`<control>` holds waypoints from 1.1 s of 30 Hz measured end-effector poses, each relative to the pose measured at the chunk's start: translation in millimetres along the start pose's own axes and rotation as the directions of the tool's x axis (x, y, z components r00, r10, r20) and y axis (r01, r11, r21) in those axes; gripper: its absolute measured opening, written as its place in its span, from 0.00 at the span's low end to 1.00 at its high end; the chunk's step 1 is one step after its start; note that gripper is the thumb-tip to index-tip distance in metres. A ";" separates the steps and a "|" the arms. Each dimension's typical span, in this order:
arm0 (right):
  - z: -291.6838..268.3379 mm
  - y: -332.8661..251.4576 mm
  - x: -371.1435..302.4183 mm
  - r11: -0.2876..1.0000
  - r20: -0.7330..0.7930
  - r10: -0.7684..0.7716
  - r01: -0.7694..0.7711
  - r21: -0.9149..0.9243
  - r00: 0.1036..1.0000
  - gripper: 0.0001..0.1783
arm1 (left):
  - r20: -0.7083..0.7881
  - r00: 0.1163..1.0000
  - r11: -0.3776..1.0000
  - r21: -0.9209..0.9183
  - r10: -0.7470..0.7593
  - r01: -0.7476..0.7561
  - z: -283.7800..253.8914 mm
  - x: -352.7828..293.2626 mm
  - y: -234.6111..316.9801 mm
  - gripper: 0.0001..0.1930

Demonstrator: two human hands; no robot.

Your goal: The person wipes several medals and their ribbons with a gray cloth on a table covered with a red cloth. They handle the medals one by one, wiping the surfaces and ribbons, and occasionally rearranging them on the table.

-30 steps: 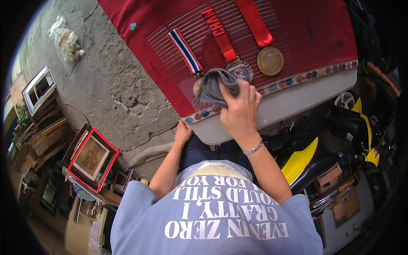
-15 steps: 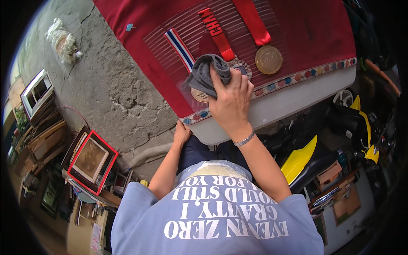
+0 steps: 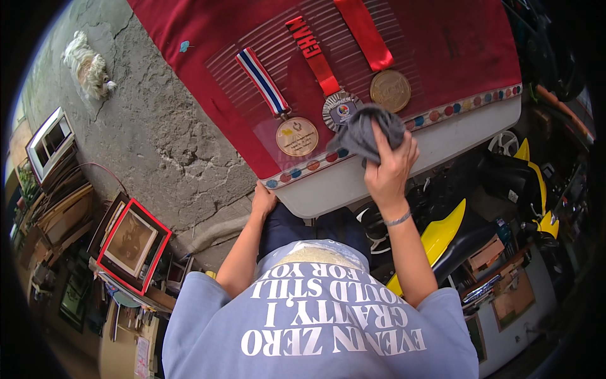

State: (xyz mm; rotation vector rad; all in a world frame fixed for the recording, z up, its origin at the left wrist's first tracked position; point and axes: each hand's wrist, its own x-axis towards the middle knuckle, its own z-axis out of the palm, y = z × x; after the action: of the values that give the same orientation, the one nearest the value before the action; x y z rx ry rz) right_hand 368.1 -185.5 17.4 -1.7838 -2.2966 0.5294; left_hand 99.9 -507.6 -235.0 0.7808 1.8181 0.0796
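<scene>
My right hand [image 3: 392, 170] is closed round a bunched grey cloth [image 3: 366, 134], which covers the lower edge of a silver medal [image 3: 341, 108] with a red ribbon. To its left lies a bronze-coloured medal [image 3: 297, 136] on a red, white and blue striped ribbon, fully uncovered. A gold-coloured medal [image 3: 390, 90] on a plain red ribbon sits just beyond the cloth, to the right. My left hand [image 3: 264, 199] grips the table's edge at the near left corner; its fingers are partly hidden.
A red tablecloth [image 3: 454, 60] with a dotted border covers the white table [image 3: 435, 145]. Over it lies a clear sheet. A white dog [image 3: 87, 66] lies on the cracked concrete floor at far left. Framed pictures [image 3: 134, 246] lean at left; a yellow and black motorbike [image 3: 445, 237] stands at right.
My right hand has carried the grey cloth to the right, off the bronze-coloured medal and past the silver one. Both medals now show more. My left hand stays at the table corner.
</scene>
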 end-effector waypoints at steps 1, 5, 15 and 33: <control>2.2 1.9 14.8 0.999 -0.028 -0.030 0.031 0.026 0.999 0.39 | -0.001 1.000 1.000 0.000 -0.003 0.003 -1.9 -0.5 0.6 0.29; -3.6 -12.6 65.4 0.985 0.066 -0.156 0.150 0.088 0.986 0.39 | 0.015 1.000 1.000 -0.012 -0.025 0.025 -3.9 -3.2 5.8 0.30; 0.4 -25.1 -23.6 0.994 0.097 0.053 -0.044 -0.100 0.994 0.37 | 0.017 1.000 0.999 -0.033 -0.015 0.015 -8.1 -6.0 10.3 0.33; -14.1 -2.8 -7.7 0.964 0.064 0.081 -0.062 -0.259 0.995 0.26 | 0.071 0.997 0.999 -0.017 -0.027 0.029 -31.0 -18.4 53.9 0.28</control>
State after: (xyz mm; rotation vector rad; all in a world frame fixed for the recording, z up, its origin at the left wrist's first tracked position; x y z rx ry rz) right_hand 372.6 -191.3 32.0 -2.0011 -2.4553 0.3248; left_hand 101.8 -465.9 -185.3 0.7369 1.7587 0.0492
